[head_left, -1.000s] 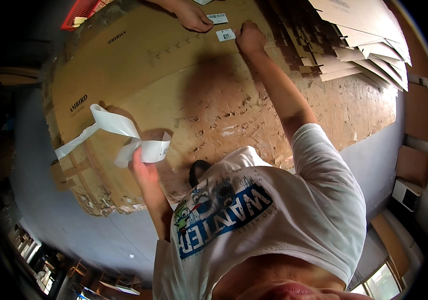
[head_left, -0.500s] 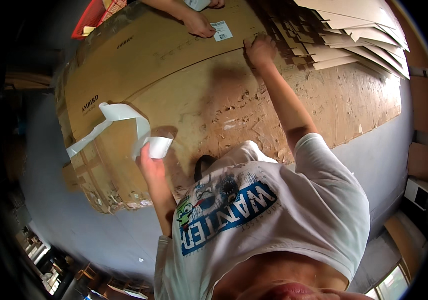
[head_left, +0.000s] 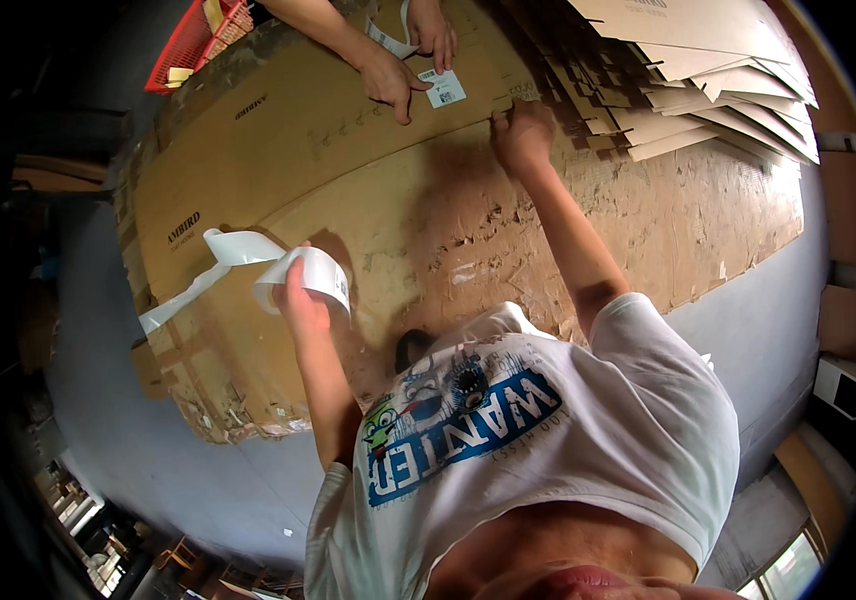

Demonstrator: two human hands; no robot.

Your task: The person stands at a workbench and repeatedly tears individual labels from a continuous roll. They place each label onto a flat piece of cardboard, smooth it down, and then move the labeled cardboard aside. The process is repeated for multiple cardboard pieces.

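Observation:
My left hand [head_left: 306,305] is closed around a roll of white labels [head_left: 326,274], its fingers partly hidden by the roll. From it a loose white backing strip [head_left: 248,247] curls leftward over the cardboard. At the right end of a flat brown cardboard box [head_left: 298,140], my right hand [head_left: 525,137] has its fingers curled in a closed grip at the near edge. A white printed label [head_left: 444,92] lies on the box, left of my right hand. Across from me, a co-worker's two hands [head_left: 388,82] touch it, with a label strip [head_left: 389,40] between them.
Flat cardboard pieces [head_left: 718,70] are stacked unevenly at the far right. The worn cardboard-covered table [head_left: 628,215] has torn, rough patches. A red plastic basket [head_left: 180,48] stands beyond its far left corner. Grey floor [head_left: 208,480] surrounds the table.
The view has shifted slightly. My left hand has raised and turned the label roll. The co-worker's second hand has come down to the label, while my right hand stays at the cardboard edge.

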